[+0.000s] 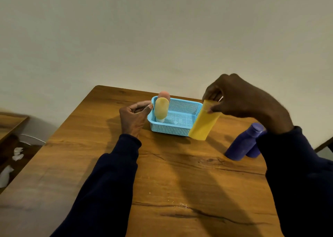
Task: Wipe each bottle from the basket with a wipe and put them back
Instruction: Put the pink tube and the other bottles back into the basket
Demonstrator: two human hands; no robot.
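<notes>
A light blue mesh basket [180, 128] sits at the far side of the wooden table [162, 182]. In its left end stand a pale yellow tube [161, 108] on its cap and a pinkish tube [164, 94] behind it. My left hand [135, 117] rests against the basket's left rim, fingers curled, thumb touching the rim. My right hand [239, 99] pinches the top end of a yellow tube [204, 122], which hangs tilted over the basket's right front corner. No wipe is visible in either hand.
Two purple bottles [243, 143] stand on the table to the right, partly behind my right sleeve. Crumpled white wipes [18, 154] lie on the floor at the left, beside a low wooden piece. A plain wall rises just behind the table.
</notes>
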